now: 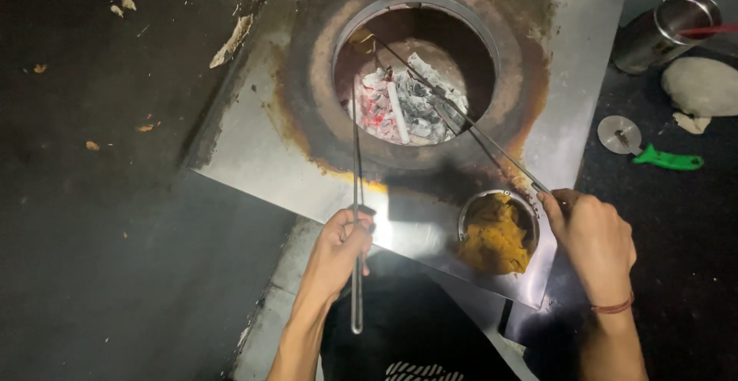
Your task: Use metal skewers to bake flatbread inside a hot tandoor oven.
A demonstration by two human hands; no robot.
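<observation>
Two long thin metal rods [357, 196] reach into the round clay oven [419, 73], over glowing coals. Left hand [342, 246] has its grip closed round the near one, right hand [592, 235] pinches the other [461, 112]. Small steel bowl of yellow paste [497, 231] sits between them on the steel counter [261, 143].

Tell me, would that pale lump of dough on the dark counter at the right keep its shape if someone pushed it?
Probably not. The pale lump of dough looks soft and rounded, slumped flat against the dark counter, so a push would likely dent it rather than slide it. It seems unlikely to roll. A small torn piece beside it suggests it pulls apart easily.
</observation>
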